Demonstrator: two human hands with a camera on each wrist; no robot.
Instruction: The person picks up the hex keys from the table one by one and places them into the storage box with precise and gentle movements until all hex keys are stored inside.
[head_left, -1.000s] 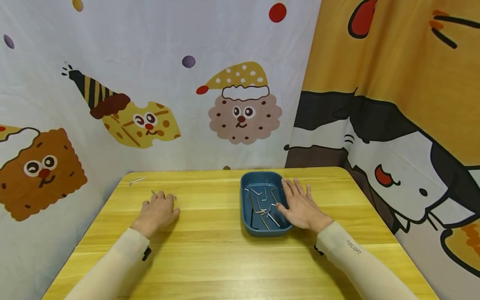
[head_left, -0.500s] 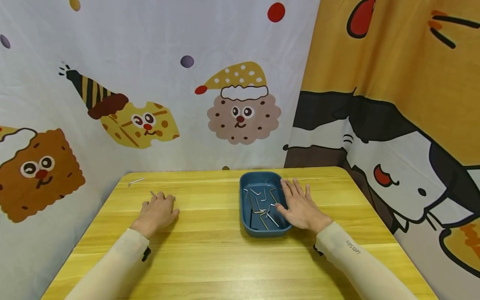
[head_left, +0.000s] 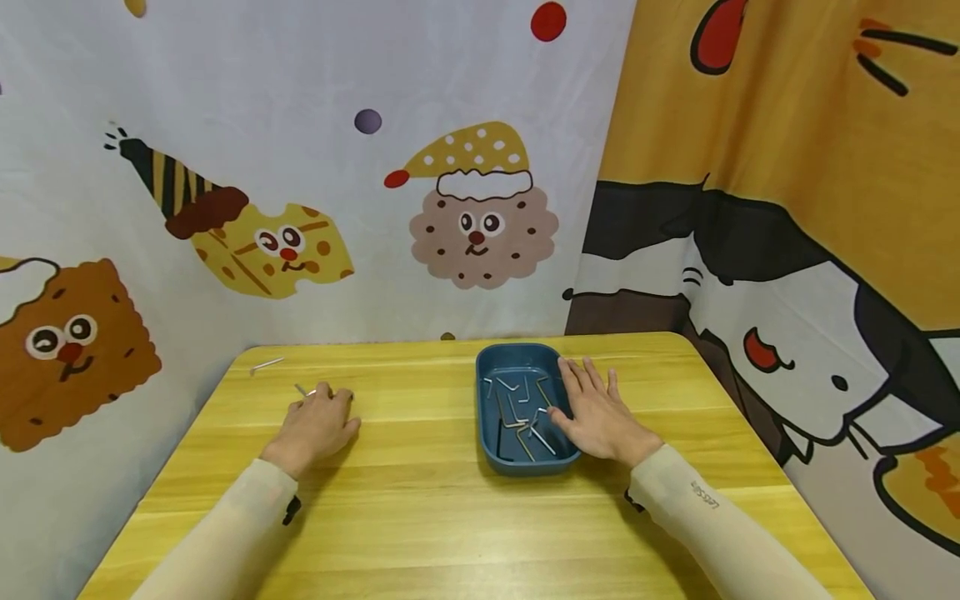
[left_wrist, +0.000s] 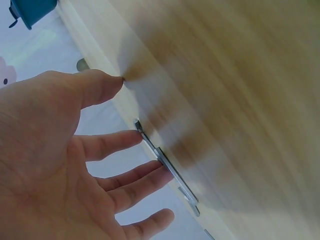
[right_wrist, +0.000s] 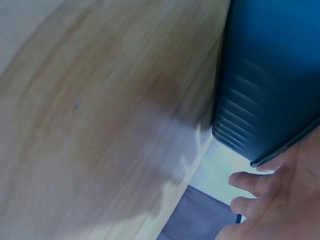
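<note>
In the head view my left hand [head_left: 317, 427] reaches down at the left of the table, fingertips on thin metal hex keys [head_left: 302, 389]. The left wrist view has the thumb apart from the fingers, and the fingertips touch the silvery hex keys [left_wrist: 172, 167] lying on the wood; how many lie there is hard to tell. My right hand [head_left: 603, 417] rests with straight fingers on the right rim of a blue plastic box [head_left: 528, 468]. Inside the box lie several L-shaped hex keys [head_left: 543, 439], silver, brassy and black. The right wrist view shows the box's ribbed outer wall [right_wrist: 250, 110] beside the fingers.
Another silver hex key [head_left: 267, 364] lies near the table's back left corner. The wooden table [head_left: 420, 533] ends at the back against a printed cloth [head_left: 480, 67]. A yellow cartoon curtain [head_left: 825, 167] hangs along the right side.
The head view has turned slightly right. My left fingers have spread a little and shifted slightly right over the hex keys. The right hand stays on the box rim.
</note>
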